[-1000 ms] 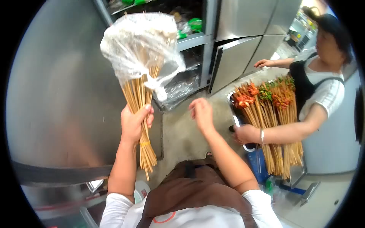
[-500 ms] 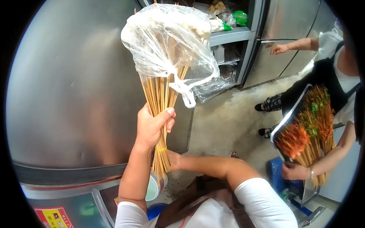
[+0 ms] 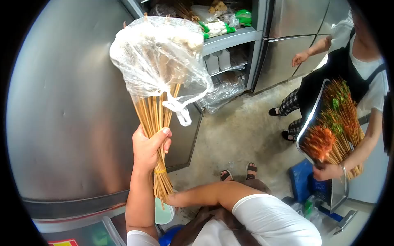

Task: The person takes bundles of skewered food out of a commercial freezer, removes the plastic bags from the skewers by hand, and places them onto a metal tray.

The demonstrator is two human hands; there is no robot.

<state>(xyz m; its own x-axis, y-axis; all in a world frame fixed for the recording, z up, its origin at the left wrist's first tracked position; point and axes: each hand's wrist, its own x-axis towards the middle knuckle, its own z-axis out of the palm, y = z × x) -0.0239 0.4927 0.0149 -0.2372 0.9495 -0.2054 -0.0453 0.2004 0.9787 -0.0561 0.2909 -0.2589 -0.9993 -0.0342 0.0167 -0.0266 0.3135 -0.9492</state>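
My left hand (image 3: 151, 148) is wrapped around a thick bundle of bamboo skewers (image 3: 154, 112), thumb across the front. The food ends point up, inside a clear plastic bag (image 3: 158, 53) knotted around the sticks, with its white handle loop hanging to the right. The food under the plastic looks pale and frosty. A few stick tips poke out at the bag's top. Below my grip, a yellow rubber band (image 3: 160, 170) ties the sticks. My right hand (image 3: 174, 199) is beside their bottom ends, its fingers hidden behind them.
A large steel door (image 3: 69, 102) stands close on the left. Ahead, the open refrigerator's shelf (image 3: 230, 39) holds bagged food. At right a person holds a metal tray (image 3: 308, 119) of skewers with red and green food. A blue container (image 3: 301, 178) is below it.
The bagged skewers and my left hand have shifted left and slightly down in view. Sandalled feet now show below. The other person's free hand is slightly lower.
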